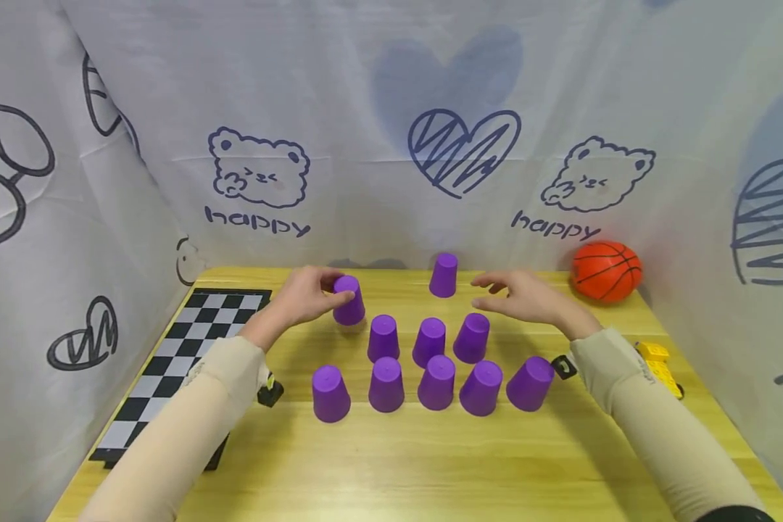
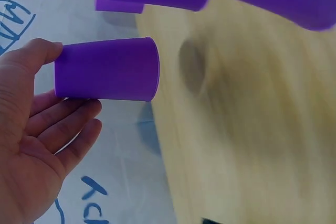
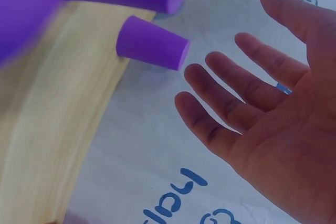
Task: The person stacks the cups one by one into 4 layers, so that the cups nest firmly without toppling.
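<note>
My left hand (image 1: 308, 296) pinches a purple plastic cup (image 1: 349, 301) near its narrow closed end, thumb on one side and fingers on the other. This cup (image 2: 107, 70) is upside down, its rim slightly above the table, with a shadow beneath. My right hand (image 1: 518, 296) hovers holding nothing, fingers spread and loosely bent, just right of a lone upside-down cup (image 1: 444, 275) at the back. Three upturned cups form a middle row, among them the centre cup (image 1: 428, 342). Nearer stands a front row of several more, including its leftmost cup (image 1: 330, 394).
A black-and-white checkered board (image 1: 163, 355) lies along the table's left side. At the back right corner sits an orange basketball (image 1: 606, 272), with a yellow toy (image 1: 659, 366) nearer the right edge. White printed cloth (image 1: 365, 181) hangs around the wooden table (image 1: 398, 471).
</note>
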`<action>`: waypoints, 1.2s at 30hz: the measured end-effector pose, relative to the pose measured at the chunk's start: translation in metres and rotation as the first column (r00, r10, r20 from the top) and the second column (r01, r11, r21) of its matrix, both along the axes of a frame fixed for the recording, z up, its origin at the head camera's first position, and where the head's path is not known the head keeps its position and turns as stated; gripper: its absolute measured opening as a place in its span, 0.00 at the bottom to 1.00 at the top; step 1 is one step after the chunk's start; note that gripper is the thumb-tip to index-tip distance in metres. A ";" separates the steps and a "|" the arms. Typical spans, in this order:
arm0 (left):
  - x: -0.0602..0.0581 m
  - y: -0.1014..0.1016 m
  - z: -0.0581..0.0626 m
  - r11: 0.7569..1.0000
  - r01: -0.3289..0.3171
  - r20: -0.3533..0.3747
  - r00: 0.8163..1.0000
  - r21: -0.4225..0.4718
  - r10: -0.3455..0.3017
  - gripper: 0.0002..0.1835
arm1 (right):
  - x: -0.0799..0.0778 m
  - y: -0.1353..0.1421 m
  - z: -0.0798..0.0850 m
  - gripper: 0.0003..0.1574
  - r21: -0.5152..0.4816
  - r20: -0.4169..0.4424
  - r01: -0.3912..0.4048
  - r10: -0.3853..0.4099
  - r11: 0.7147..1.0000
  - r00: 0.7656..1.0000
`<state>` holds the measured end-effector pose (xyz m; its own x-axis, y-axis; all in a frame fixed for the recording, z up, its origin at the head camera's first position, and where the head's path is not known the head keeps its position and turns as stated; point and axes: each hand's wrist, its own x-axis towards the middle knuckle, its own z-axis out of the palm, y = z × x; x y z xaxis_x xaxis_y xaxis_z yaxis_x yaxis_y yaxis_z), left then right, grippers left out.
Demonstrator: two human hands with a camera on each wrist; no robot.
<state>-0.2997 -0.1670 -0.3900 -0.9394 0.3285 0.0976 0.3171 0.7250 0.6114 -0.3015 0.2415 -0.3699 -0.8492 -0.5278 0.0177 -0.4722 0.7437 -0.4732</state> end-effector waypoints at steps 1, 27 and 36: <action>-0.004 0.004 0.003 1.000 -0.003 -0.002 1.000 0.004 0.003 0.27 | 0.004 0.001 -0.002 0.32 -0.001 -0.001 -0.010 0.010 1.000 1.000; -0.080 0.109 0.000 0.995 -0.089 -0.026 0.996 -0.047 0.088 0.19 | 0.029 0.011 -0.040 0.32 -0.011 -0.044 -0.047 0.047 0.999 0.998; -0.089 0.127 -0.015 0.994 -0.099 0.013 0.995 -0.052 0.099 0.18 | 0.026 0.006 -0.043 0.31 0.012 -0.038 -0.043 0.044 0.999 0.998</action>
<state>-0.3890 -0.0400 -0.4053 -0.9689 0.2381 0.0678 0.2328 0.7830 0.5768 -0.2757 0.2474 -0.4127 -0.8242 -0.5646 0.0440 -0.5219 0.7271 -0.4459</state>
